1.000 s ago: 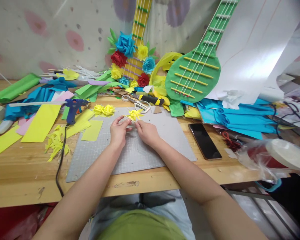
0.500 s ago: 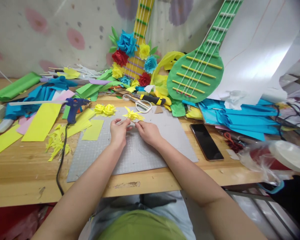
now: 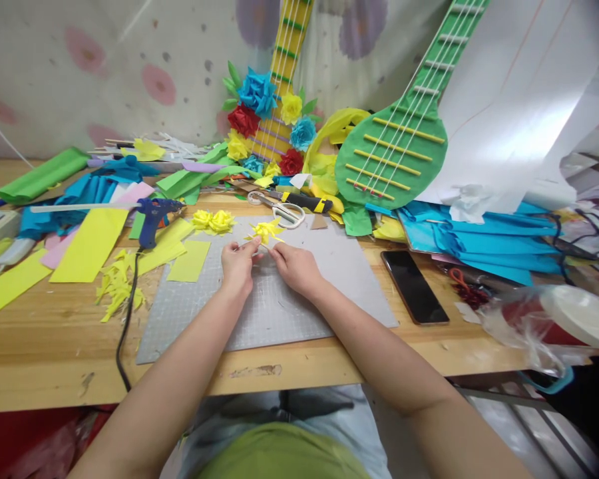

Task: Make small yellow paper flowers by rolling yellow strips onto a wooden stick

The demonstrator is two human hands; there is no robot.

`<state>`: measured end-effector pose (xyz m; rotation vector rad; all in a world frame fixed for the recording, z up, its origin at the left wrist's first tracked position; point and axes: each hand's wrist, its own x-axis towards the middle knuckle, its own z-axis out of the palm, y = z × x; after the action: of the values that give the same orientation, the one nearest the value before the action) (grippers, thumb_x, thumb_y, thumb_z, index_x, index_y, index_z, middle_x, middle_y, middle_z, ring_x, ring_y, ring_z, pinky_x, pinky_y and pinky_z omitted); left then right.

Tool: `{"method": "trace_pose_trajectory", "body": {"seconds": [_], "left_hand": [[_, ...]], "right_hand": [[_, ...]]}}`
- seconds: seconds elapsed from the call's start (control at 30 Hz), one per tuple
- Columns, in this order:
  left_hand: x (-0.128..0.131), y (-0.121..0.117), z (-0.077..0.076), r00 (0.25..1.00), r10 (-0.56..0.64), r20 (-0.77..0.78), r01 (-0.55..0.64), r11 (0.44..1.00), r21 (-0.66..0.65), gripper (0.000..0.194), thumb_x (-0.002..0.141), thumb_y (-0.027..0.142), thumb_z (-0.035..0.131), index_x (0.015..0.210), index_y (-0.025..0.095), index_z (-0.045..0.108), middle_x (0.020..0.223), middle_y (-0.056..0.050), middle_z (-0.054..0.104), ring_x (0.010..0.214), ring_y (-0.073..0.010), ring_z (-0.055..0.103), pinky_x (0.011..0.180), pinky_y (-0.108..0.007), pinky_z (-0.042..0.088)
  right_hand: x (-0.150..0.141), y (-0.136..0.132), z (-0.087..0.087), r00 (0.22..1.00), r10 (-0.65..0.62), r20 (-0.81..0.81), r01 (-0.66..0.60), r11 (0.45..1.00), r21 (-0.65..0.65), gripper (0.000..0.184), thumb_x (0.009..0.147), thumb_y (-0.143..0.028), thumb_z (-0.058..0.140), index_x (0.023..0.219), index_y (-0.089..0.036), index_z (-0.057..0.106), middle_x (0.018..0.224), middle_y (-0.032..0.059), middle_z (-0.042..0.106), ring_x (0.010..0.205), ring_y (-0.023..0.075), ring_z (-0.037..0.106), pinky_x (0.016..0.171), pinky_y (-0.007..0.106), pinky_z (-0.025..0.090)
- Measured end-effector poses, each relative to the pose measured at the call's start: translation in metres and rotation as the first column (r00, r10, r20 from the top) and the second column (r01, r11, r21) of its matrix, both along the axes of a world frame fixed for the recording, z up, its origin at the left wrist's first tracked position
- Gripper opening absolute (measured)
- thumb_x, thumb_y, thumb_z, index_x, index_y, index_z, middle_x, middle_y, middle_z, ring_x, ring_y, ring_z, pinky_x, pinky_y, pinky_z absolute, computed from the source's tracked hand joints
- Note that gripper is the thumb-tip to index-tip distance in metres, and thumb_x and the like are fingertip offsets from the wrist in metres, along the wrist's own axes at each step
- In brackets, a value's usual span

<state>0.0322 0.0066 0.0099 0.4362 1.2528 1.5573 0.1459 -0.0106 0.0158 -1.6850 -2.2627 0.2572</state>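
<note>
Between my two hands, over the grey cutting mat (image 3: 339, 286), is a yellow paper flower (image 3: 265, 230) with narrow pointed petals. My left hand (image 3: 237, 263) pinches it from below on its left side. My right hand (image 3: 295, 265) is closed at its right, with the fingertips on a thin stick or strip under the petals. Just beyond my left hand, finished-looking yellow paper roses (image 3: 213, 221) lie at the mat's back edge. A yellow paper rectangle (image 3: 190, 261) rests left of that hand. White-handled scissors (image 3: 290, 215) lie behind the flower.
A blue glue gun (image 3: 152, 219) with its cord, yellow strips and scraps (image 3: 120, 286) lie at left. A box cutter (image 3: 307, 201) is at the back. Two paper-covered instruments, yellow (image 3: 274, 126) and green (image 3: 392, 156), lean behind. A phone (image 3: 414, 286) and wrapped tub (image 3: 574, 316) are at right.
The yellow flower has turned and its petals stand more upright between my fingers. My hands have kept nearly the same place; the whole view has shifted slightly.
</note>
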Motion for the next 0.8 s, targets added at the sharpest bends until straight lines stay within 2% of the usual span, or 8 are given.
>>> {"method": "trace_pose_trajectory", "body": {"seconds": [0.27, 0.43, 0.53, 0.63, 0.7, 0.8], "left_hand": [[0.0001, -0.0012, 0.0023, 1.0, -0.005, -0.028, 0.004, 1.0, -0.018, 0.047, 0.053, 0.015, 0.072, 0.076, 0.019, 0.032, 0.057, 0.008, 0.047, 0.054, -0.0069, 0.05, 0.046, -0.018, 0.043], [0.0004, -0.0009, -0.0001, 0.998, 0.001, -0.058, -0.001, 1.0, 0.002, 0.046, 0.054, 0.017, 0.072, 0.076, 0.019, 0.032, 0.059, 0.007, 0.049, 0.053, -0.0065, 0.05, 0.041, -0.016, 0.041], [0.0002, -0.0005, -0.0019, 0.998, 0.01, -0.058, -0.009, 1.0, 0.008, 0.049, 0.051, 0.019, 0.074, 0.077, 0.02, 0.032, 0.06, 0.006, 0.05, 0.055, -0.0073, 0.052, 0.041, -0.016, 0.041], [0.0003, -0.0016, 0.0001, 0.998, 0.029, -0.049, -0.03, 1.0, -0.009, 0.051, 0.049, 0.021, 0.075, 0.079, 0.019, 0.034, 0.064, 0.005, 0.052, 0.057, -0.008, 0.054, 0.042, -0.016, 0.041], [0.0002, -0.0033, 0.0034, 0.998, 0.032, -0.046, -0.033, 0.999, -0.016, 0.049, 0.05, 0.023, 0.074, 0.08, 0.019, 0.036, 0.066, 0.004, 0.053, 0.058, -0.0083, 0.055, 0.043, -0.017, 0.041], [-0.0003, -0.0054, 0.0063, 0.998, -0.039, -0.039, 0.038, 0.999, -0.029, 0.037, 0.057, 0.029, 0.068, 0.078, 0.017, 0.04, 0.07, 0.0, 0.057, 0.057, -0.0082, 0.054, 0.043, -0.018, 0.04]], "right_hand": [[-0.001, 0.0007, 0.0022, 1.0, 0.018, 0.023, -0.017, 0.999, -0.032, 0.033, 0.092, -0.034, 0.024, 0.089, -0.021, 0.054, 0.088, 0.0015, 0.066, 0.074, 0.0128, 0.059, 0.058, 0.023, 0.029], [-0.0005, 0.0003, -0.0027, 0.996, -0.03, -0.079, 0.032, 0.999, 0.028, 0.029, 0.087, -0.044, 0.035, 0.093, -0.021, 0.052, 0.081, 0.0005, 0.065, 0.07, 0.013, 0.058, 0.056, 0.022, 0.029], [-0.0016, -0.0009, -0.0038, 0.989, -0.03, -0.143, 0.042, 0.996, 0.075, 0.023, 0.086, -0.04, 0.038, 0.09, -0.02, 0.051, 0.082, 0.0, 0.064, 0.069, 0.012, 0.057, 0.057, 0.022, 0.03], [-0.0031, -0.0016, -0.0031, 0.991, -0.017, -0.129, 0.027, 0.997, 0.071, 0.022, 0.088, -0.036, 0.037, 0.086, -0.02, 0.051, 0.08, 0.0004, 0.064, 0.067, 0.0121, 0.057, 0.056, 0.022, 0.029], [-0.003, -0.0014, -0.0032, 0.993, -0.024, -0.113, 0.032, 0.997, 0.073, 0.022, 0.088, -0.036, 0.036, 0.086, -0.02, 0.052, 0.08, 0.0005, 0.064, 0.067, 0.0125, 0.057, 0.056, 0.022, 0.029], [-0.0005, 0.0002, -0.0052, 0.993, -0.059, -0.1, 0.068, 0.994, 0.084, 0.023, 0.088, -0.037, 0.035, 0.088, -0.02, 0.052, 0.081, 0.0005, 0.065, 0.068, 0.013, 0.057, 0.055, 0.022, 0.028]]}}
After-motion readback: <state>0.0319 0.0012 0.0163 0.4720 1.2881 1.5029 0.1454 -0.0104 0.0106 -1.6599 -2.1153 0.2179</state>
